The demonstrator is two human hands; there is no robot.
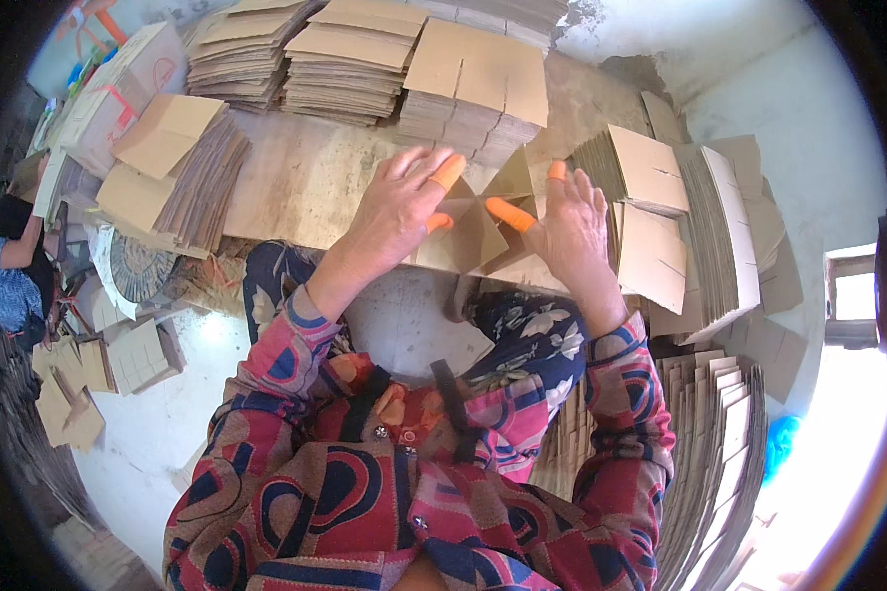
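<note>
A crossed cardboard divider (470, 229) stands on the table between my hands, its panels fanning out from a middle joint. My left hand (389, 207) is at its left side, fingers stretched and thumb apart from the index finger. My right hand (574, 231) is on the other side, fingers spread and the thumb reaching over the divider near its joint. Orange finger covers sit on the thumb and index finger of each hand. Whether the fingertips press on the panels is hard to tell.
Slotted cardboard stacks (478, 74) line the table's (306, 177) far side. More stacks stand at left (172, 163) and right (650, 246). Upright cardboard sheets (700, 433) fill the space by my right elbow. Another person (15, 261) is at the far left. Loose cardboard pieces (69, 389) lie on the floor.
</note>
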